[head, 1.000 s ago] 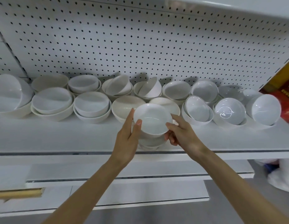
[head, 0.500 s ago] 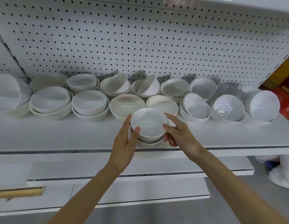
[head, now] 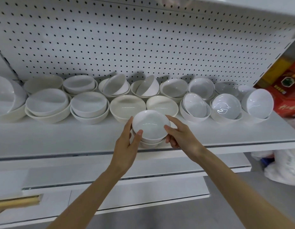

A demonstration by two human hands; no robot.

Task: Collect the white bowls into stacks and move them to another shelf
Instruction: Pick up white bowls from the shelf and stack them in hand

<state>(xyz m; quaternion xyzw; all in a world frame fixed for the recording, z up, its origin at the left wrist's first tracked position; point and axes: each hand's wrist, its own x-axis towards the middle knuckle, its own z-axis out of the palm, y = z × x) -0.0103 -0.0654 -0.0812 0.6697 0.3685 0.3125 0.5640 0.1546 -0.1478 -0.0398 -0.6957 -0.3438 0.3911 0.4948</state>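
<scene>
From where I stand the job looks barely begun: one small stack of white bowls [head: 151,129], perhaps three deep, sits at the very front edge of the shelf [head: 61,138], and I can't tell whether its bottom bowl is resting on the board or just lifted clear. Everything else is unsorted. Two rough rows of bowls run along the pegboard back panel [head: 143,38], most only nested loosely in pairs, several tipped on their sides, such as the tilted bowl [head: 259,103] at the far right. Two wider cream bowls [head: 127,106] lie just behind the stack. Nothing I can see has reached another shelf, and the lower shelf [head: 160,164] shows no bowls in the part that is visible. My guess is that most of the gathering and all of the carrying are left. The left hand [head: 127,144] cups the stack's left side, thumb pressed on the near wall of the top bowl, fingers wrapped round behind it. The right hand [head: 181,138] grips the opposite side, forefinger laid along the rim, thumb on the near wall, the other fingers curled under toward the lower bowls.
</scene>
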